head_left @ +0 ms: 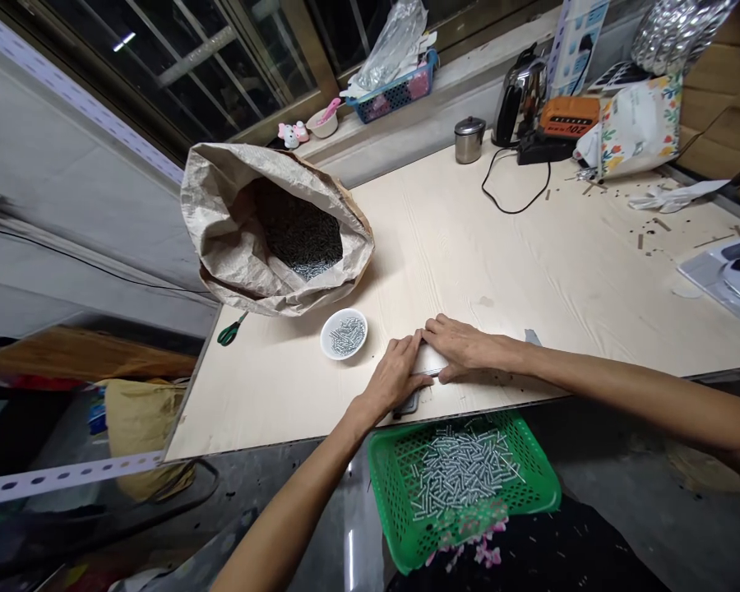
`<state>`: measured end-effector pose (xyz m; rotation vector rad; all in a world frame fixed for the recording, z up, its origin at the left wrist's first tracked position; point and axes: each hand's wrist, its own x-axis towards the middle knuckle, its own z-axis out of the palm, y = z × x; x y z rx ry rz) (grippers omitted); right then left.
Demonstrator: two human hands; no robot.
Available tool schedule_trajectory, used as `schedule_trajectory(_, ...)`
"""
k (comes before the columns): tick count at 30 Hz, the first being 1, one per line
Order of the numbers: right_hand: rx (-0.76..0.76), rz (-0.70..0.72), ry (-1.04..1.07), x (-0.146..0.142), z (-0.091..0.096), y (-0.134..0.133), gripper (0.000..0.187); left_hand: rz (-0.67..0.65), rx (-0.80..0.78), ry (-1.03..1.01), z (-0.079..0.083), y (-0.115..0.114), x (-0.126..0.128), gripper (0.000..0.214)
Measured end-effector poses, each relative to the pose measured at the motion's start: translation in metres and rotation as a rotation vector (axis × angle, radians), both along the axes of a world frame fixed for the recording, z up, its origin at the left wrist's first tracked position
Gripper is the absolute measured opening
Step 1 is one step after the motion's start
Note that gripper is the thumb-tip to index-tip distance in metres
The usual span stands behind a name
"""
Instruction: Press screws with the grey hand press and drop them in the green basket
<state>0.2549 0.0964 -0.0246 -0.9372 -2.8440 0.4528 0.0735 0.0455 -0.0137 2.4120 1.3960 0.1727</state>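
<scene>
My left hand (395, 376) and my right hand (460, 345) rest side by side on a small flat pale object (430, 360) near the front edge of the light wooden table (530, 263). Both sets of fingers press down on it, curled over its edges. A dark part (408, 404) sticks out under my left palm. A small white dish (344, 334) holding small metal pieces sits just left of my left hand. Below the table edge, a green plastic basket (400, 526) holds several of the same silvery pieces.
A large open paper sack (222, 230) of small metal parts stands at the table's left. Green-handled scissors (230, 330) lie beside it. At the back are a steel cup (469, 140), a kettle (521, 90), an orange device (568, 117), a black cable (511, 205) and a blue basket (400, 92).
</scene>
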Motion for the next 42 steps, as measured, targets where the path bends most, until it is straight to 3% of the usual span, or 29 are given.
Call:
schedule_trajectory(2, 0.005, -0.041, 0.003, 0.004, -0.001, -0.002, 0.053, -0.029, -0.01, 0.078, 0.002, 0.004, -0.001, 0.057)
schedule_trajectory(6, 0.053, -0.043, 0.023, 0.0, -0.009, -0.008, 0.012, -0.002, 0.035, 0.155, 0.002, -0.004, 0.004, 0.018)
schedule_trajectory(11, 0.037, -0.017, -0.004, -0.006, -0.012, -0.014, 0.016, 0.083, 0.078, 0.184, -0.007, -0.014, 0.013, 0.016)
schedule_trajectory(13, 0.056, -0.026, 0.021, -0.002, -0.007, -0.015, 0.01, 0.108, 0.108, 0.121, -0.006, -0.016, 0.009, 0.013)
schedule_trajectory(14, 0.076, -0.028, 0.056, 0.001, -0.004, -0.015, 0.017, 0.135, 0.136, 0.069, -0.003, -0.018, 0.005, 0.019)
schedule_trajectory(17, 0.116, -0.014, 0.175, 0.011, 0.002, -0.021, 0.044, 0.354, 0.245, -0.069, 0.007, -0.029, -0.015, 0.029)
schedule_trajectory(19, 0.095, -0.006, 0.2, 0.014, 0.002, -0.026, 0.039, 0.562, 0.233, -0.052, 0.014, -0.04, -0.029, 0.024)
schedule_trajectory(21, 0.07, -0.014, 0.198, 0.011, -0.002, -0.031, 0.028, 0.704, 0.101, 0.029, 0.018, -0.048, -0.037, 0.033)
schedule_trajectory(24, 0.087, -0.055, 0.191, 0.001, -0.013, -0.036, 0.011, 0.79, -0.18, 0.134, 0.018, -0.051, -0.039, 0.038)
schedule_trajectory(26, 0.117, -0.082, 0.185, -0.006, -0.021, -0.037, 0.002, 0.794, -0.328, 0.162, 0.017, -0.047, -0.036, 0.034)
schedule_trajectory(30, 0.15, -0.084, 0.205, -0.014, -0.032, -0.035, 0.012, 0.682, -0.453, 0.243, 0.02, -0.038, -0.031, 0.025)
schedule_trajectory(34, 0.157, -0.058, 0.253, -0.016, -0.034, -0.038, 0.017, 0.475, -0.249, 0.415, 0.027, -0.045, -0.024, 0.019)
schedule_trajectory(36, 0.165, -0.047, 0.272, -0.016, -0.034, -0.04, 0.019, 0.437, -0.158, 0.459, 0.028, -0.048, -0.02, 0.022)
schedule_trajectory(40, 0.166, -0.054, 0.3, -0.014, -0.035, -0.039, 0.02, 0.556, -0.32, 0.288, 0.023, -0.043, -0.026, 0.028)
schedule_trajectory(42, 0.167, -0.073, 0.29, -0.013, -0.037, -0.036, 0.019, 0.628, -0.284, 0.16, 0.017, -0.041, -0.033, 0.031)
